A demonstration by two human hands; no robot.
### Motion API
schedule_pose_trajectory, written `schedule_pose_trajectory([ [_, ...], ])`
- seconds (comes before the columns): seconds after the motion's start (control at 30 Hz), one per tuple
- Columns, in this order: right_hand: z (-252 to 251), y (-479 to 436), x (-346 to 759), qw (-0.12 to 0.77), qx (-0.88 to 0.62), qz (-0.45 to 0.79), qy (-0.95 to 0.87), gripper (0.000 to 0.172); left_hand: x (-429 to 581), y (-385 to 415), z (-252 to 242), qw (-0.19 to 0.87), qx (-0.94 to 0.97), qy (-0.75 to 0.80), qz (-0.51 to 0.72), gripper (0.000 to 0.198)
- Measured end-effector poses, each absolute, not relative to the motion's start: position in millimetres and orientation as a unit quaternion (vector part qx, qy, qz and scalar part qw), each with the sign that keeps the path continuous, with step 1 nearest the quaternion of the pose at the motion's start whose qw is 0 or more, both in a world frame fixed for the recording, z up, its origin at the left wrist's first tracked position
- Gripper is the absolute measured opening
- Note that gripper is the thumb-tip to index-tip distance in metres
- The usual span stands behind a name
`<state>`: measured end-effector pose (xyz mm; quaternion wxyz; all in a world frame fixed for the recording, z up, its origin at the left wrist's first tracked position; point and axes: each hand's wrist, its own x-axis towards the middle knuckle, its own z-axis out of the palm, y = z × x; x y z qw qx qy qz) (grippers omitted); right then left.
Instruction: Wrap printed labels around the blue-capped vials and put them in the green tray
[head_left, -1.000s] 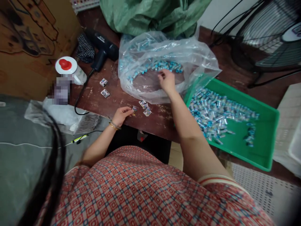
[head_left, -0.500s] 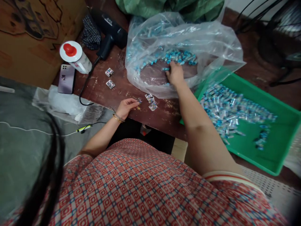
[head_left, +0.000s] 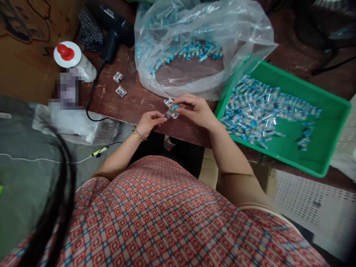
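Observation:
Both hands meet above the table's front edge. My right hand [head_left: 198, 110] pinches a small clear tube with a blue cap [head_left: 174, 107]. Its other end meets the fingertips of my left hand [head_left: 150, 122], which are closed on a small printed sleeve [head_left: 167, 114]; whether the tube sits inside the sleeve I cannot tell. Just behind the fingertips lies a small printed stack [head_left: 168, 101], partly covered by the hands. Beyond, a clear plastic bag [head_left: 191, 87] lies with its mouth towards me, many blue-capped tubes [head_left: 201, 50] inside.
On the right, a green tray [head_left: 314, 165] holds a heap of tubes [head_left: 250, 111]. Two small printed stacks [head_left: 119, 84] lie left. Behind them are a black hair dryer [head_left: 111, 44] with its cord and a white canister with a red knob [head_left: 86, 68]. A cardboard box [head_left: 30, 63] stands far left.
My right hand has come out of the bag with a tube and moved down-left to my left hand. My left hand stays near its place. The view has shifted slightly.

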<state>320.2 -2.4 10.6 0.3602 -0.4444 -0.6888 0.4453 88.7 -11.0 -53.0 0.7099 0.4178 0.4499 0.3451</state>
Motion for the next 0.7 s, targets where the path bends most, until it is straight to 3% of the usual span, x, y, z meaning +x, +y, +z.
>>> schedule_pose_trajectory([
  [0.2, 3.3, -28.4, 322.6, 0.38, -0.467, 0.415, -0.682, 0.025, 100.5, -29.5, -45.2, 0.709, 0.433, 0.438, 0.344, 0.049],
  [0.43, -25.6, -54.1, 311.7, 0.434, -0.486, 0.418, -0.633, 0.01, 100.9, -41.7, -54.9, 0.746, 0.421, 0.43, 0.284, 0.062],
  [0.7, -42.4, -77.0, 299.1, 0.455, -0.524, 0.507, -0.512, 0.027, 103.7, -45.2, -63.5, 0.84, 0.33, 0.373, 0.216, 0.055],
])
